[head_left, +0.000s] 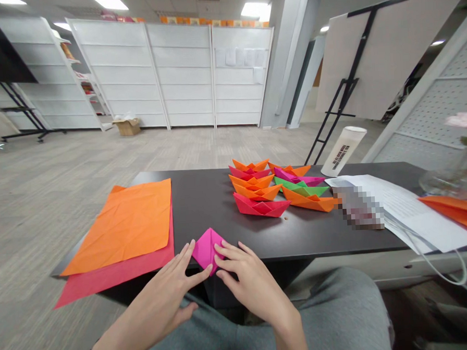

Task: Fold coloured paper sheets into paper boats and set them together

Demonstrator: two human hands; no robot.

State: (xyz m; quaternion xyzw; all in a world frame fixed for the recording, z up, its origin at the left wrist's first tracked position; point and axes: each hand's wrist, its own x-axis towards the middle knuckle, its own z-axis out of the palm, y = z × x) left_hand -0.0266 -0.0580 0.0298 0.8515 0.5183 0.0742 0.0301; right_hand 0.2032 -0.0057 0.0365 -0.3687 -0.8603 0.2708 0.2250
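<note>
A small magenta folded paper [206, 247], diamond-shaped, lies at the near edge of the dark table [203, 202]. My left hand [173, 290] rests beside it on the left, its fingertips touching the paper's lower left edge. My right hand [249, 281] presses the paper's right corner with its fingertips. Both hands lie flat, fingers spread, neither lifting the paper.
Several finished paper boats [271, 191] in orange, red, magenta and green sit mid-table. Orange sheets [128, 225] over a red sheet [106, 278] lie at the left. White papers [411, 207], a white cylinder [344, 151] and a glass vase [458, 176] stand on the right.
</note>
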